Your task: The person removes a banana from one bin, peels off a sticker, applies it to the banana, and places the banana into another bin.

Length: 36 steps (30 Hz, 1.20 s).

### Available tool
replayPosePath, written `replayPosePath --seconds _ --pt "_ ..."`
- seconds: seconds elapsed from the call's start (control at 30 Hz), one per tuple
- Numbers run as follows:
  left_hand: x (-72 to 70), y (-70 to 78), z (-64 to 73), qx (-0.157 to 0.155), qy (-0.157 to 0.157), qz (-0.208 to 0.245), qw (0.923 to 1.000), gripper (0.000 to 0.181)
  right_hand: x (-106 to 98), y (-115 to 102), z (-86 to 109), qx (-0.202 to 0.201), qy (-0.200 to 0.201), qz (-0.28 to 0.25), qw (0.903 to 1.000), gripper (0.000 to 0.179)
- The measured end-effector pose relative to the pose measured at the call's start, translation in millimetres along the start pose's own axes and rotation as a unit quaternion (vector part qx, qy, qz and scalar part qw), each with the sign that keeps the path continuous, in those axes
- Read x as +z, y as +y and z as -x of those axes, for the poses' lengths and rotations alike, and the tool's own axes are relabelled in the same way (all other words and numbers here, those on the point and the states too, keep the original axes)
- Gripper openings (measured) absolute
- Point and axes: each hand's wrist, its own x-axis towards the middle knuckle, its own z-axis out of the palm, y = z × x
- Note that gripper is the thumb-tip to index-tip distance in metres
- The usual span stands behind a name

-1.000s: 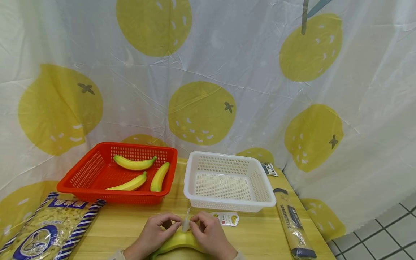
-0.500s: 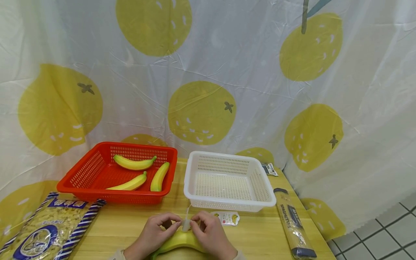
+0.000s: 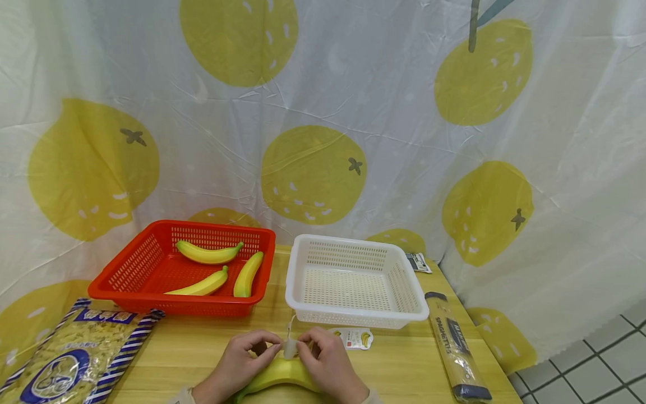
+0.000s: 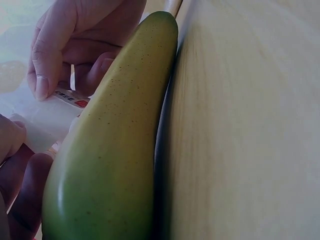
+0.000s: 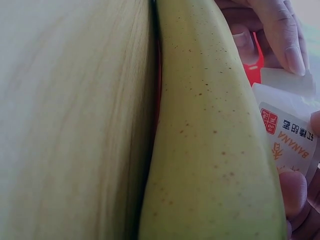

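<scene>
In the head view a yellow banana (image 3: 280, 375) lies crosswise on the wooden table at the front edge, both hands just over it. My left hand (image 3: 248, 359) pinches one edge of a small pale sticker (image 3: 290, 349), while my right hand (image 3: 328, 362) pinches its other side. In the right wrist view the sticker (image 5: 295, 130) is curved, with BANANA printed on it and a whitish piece of paper (image 5: 287, 81) beside it at the left fingertips. The banana (image 4: 112, 125) partly hides the sticker in the left wrist view. A sticker sheet (image 3: 355, 339) lies beyond my right hand.
A red basket (image 3: 181, 306) with 3 bananas stands at the back left, a white basket (image 3: 353, 315) right of it. A pasta bag (image 3: 75, 353) lies at the left, a spaghetti pack (image 3: 456, 348) near the right edge. Behind hangs a fruit-print curtain (image 3: 393, 168).
The sticker between my hands has shifted slightly right, along with my right fingertips. The sticker sheet on the table has also crept slightly right. The left hand and banana look unmoved.
</scene>
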Motion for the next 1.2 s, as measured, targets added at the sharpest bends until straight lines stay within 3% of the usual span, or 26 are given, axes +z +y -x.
replayPosePath --seconds 0.7,1.2 --pt "-0.9 1.3 -0.5 0.004 0.004 0.006 1.0000 0.019 0.1 4.7 0.4 0.016 0.004 0.009 0.9998 0.010" --pt "-0.2 0.1 -1.1 0.015 0.018 0.000 0.9997 0.025 1.1 6.8 0.8 0.002 0.016 0.021 0.9996 0.010"
